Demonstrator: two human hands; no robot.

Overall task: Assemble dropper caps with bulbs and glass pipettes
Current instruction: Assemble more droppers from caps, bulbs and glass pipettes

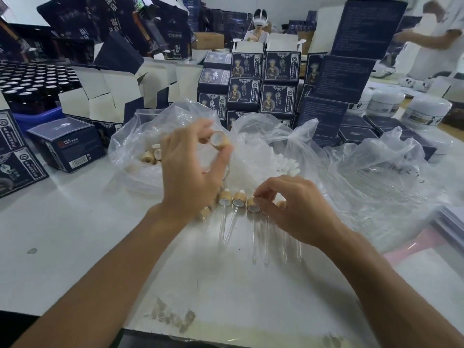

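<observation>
My left hand (190, 169) is raised above the table and pinches a bamboo dropper cap (220, 139) between thumb and fingertips, its white inside facing me. Lower down, my right hand (293, 209) has its fingers curled on an assembled dropper (252, 205) lying on the white table (75, 247). Beside it lie other assembled droppers (231, 200) in a row, their glass pipettes (226, 227) pointing toward me. A plastic bag of bamboo caps (150, 156), a bag of white bulbs (286, 165) and a bag of glass pipettes (386, 187) lie behind.
Stacks of dark blue product boxes (261, 81) and open white cartons (113, 96) stand behind the bags. White jars (424, 111) are at the right, dark bottles (30, 81) in a tray at far left. Two other people are at the back.
</observation>
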